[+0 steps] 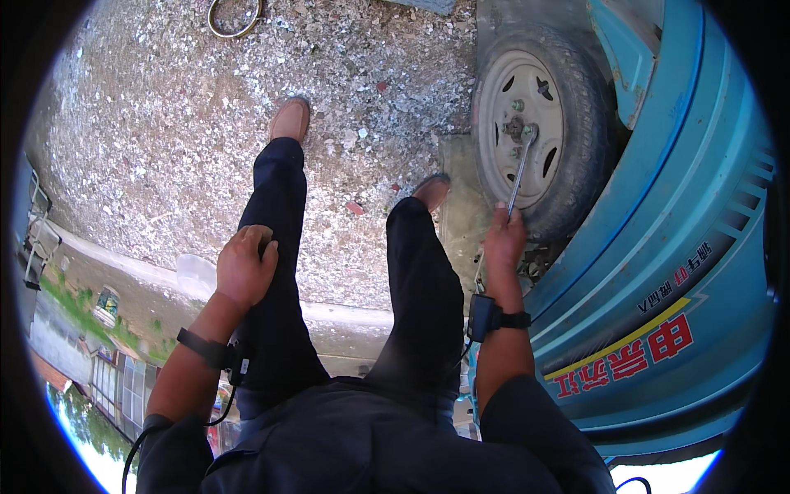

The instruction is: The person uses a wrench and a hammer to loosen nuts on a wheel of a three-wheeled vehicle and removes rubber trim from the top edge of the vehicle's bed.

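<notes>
Silver wrench [519,179] juts forward from the right hand [504,240] pinching it; whether the left hand [244,267] closes is unclear.

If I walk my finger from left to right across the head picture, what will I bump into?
Left hand → left shoe → right shoe → right hand → blue vehicle body.

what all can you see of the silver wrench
The silver wrench is slim, shiny and metal-looking, with a long, straight shaft. Its near end is gripped in the right hand; the shaft slants away across the pale wheel rim, its head at a nut beside the hub. How firmly the head is seated is unclear.
</notes>
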Available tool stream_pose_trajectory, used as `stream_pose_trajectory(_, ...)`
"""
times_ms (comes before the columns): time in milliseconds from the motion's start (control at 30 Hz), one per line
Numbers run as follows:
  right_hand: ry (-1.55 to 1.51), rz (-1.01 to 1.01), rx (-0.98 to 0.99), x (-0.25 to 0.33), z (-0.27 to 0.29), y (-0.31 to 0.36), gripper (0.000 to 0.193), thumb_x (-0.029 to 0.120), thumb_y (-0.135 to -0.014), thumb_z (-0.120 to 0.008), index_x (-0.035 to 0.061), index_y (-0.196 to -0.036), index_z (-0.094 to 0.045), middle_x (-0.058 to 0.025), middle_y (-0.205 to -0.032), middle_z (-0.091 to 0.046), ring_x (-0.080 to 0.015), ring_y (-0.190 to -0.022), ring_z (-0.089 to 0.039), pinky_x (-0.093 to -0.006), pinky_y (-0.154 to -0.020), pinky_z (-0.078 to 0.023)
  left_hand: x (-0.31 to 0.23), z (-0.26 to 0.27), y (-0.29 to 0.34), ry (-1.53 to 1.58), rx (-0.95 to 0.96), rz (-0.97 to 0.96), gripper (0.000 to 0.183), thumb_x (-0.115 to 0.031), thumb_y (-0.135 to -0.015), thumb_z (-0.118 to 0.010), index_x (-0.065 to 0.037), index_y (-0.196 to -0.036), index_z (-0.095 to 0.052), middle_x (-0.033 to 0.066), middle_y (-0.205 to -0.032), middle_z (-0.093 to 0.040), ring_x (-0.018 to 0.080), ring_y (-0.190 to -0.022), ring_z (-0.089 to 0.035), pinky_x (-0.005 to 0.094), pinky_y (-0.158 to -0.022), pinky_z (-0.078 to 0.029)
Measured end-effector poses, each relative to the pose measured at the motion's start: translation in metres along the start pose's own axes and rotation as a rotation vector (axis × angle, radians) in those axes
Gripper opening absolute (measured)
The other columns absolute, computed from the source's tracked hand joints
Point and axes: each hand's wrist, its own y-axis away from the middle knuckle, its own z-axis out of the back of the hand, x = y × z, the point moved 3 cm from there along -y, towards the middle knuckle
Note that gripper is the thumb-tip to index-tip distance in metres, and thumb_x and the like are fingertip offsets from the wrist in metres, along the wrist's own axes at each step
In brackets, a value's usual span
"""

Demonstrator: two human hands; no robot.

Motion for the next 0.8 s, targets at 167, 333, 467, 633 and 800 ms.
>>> stream_pose_trajectory(167,0.052,0.072,-0.004,0.006,0.001,0.002,0.035,0.031,-0.099,-0.05,-0.0015,-0.091,-0.06,-0.0254,-0.078,-0.062,-0.0448,-0.075,-0.06,-0.049,-0.065,-0.044,-0.001,0.003,0.0,0.01,0.003,0.029,0.015,-0.015,-0.085,-0.063,-0.005,-0.097,-0.061,0.0144,-0.094,-0.066,0.0353,-0.087,-0.064,0.0439,-0.077,-0.051)
stream_pose_trajectory(333,0.134,0.104,-0.008,-0.004,-0.003,-0.001,0.036,0.033,-0.099,-0.049,-0.001,-0.095,-0.06,-0.026,-0.08,-0.062,-0.0467,-0.078,-0.059,-0.0496,-0.067,-0.044,0.0,0.001,0.0,0.048,-0.01,0.026,0.016,-0.014,-0.085,-0.064,-0.005,-0.097,-0.062,0.0137,-0.094,-0.066,0.0347,-0.086,-0.064,0.0432,-0.077,-0.051)
stream_pose_trajectory(467,0.034,-0.004,0.074,-0.001,0.004,0.003,0.035,0.032,-0.099,-0.049,-0.0004,-0.097,-0.061,-0.0265,-0.085,-0.063,-0.0454,-0.081,-0.061,-0.0487,-0.069,-0.045,-0.001,0.0,0.003,0.037,0.008,0.014,0.019,-0.015,-0.084,-0.065,-0.005,-0.099,-0.062,0.0137,-0.093,-0.066,0.0346,-0.086,-0.064,0.0435,-0.077,-0.051)
stream_pose_trajectory(633,-0.037,-0.031,0.117,-0.022,0.002,0.011,0.033,0.03,-0.098,-0.05,0.0001,-0.099,-0.062,-0.026,-0.087,-0.065,-0.0436,-0.081,-0.062,-0.0473,-0.07,-0.047,-0.001,0.0,0.003,-0.043,0.018,-0.106,0.024,-0.017,-0.082,-0.066,-0.005,-0.102,-0.062,0.014,-0.096,-0.064,0.0351,-0.091,-0.062,0.0448,-0.082,-0.049)
stream_pose_trajectory(800,0.058,0.151,0.037,0.011,0.001,0.025,0.028,0.026,-0.097,-0.051,0.0006,-0.101,-0.061,-0.0253,-0.088,-0.065,-0.0446,-0.083,-0.063,-0.0485,-0.072,-0.049,-0.027,-0.01,-0.009,-0.065,0.05,-0.292,0.026,-0.015,-0.08,-0.068,-0.004,-0.103,-0.06,0.0147,-0.096,-0.061,0.0351,-0.092,-0.06,0.0449,-0.081,-0.048)
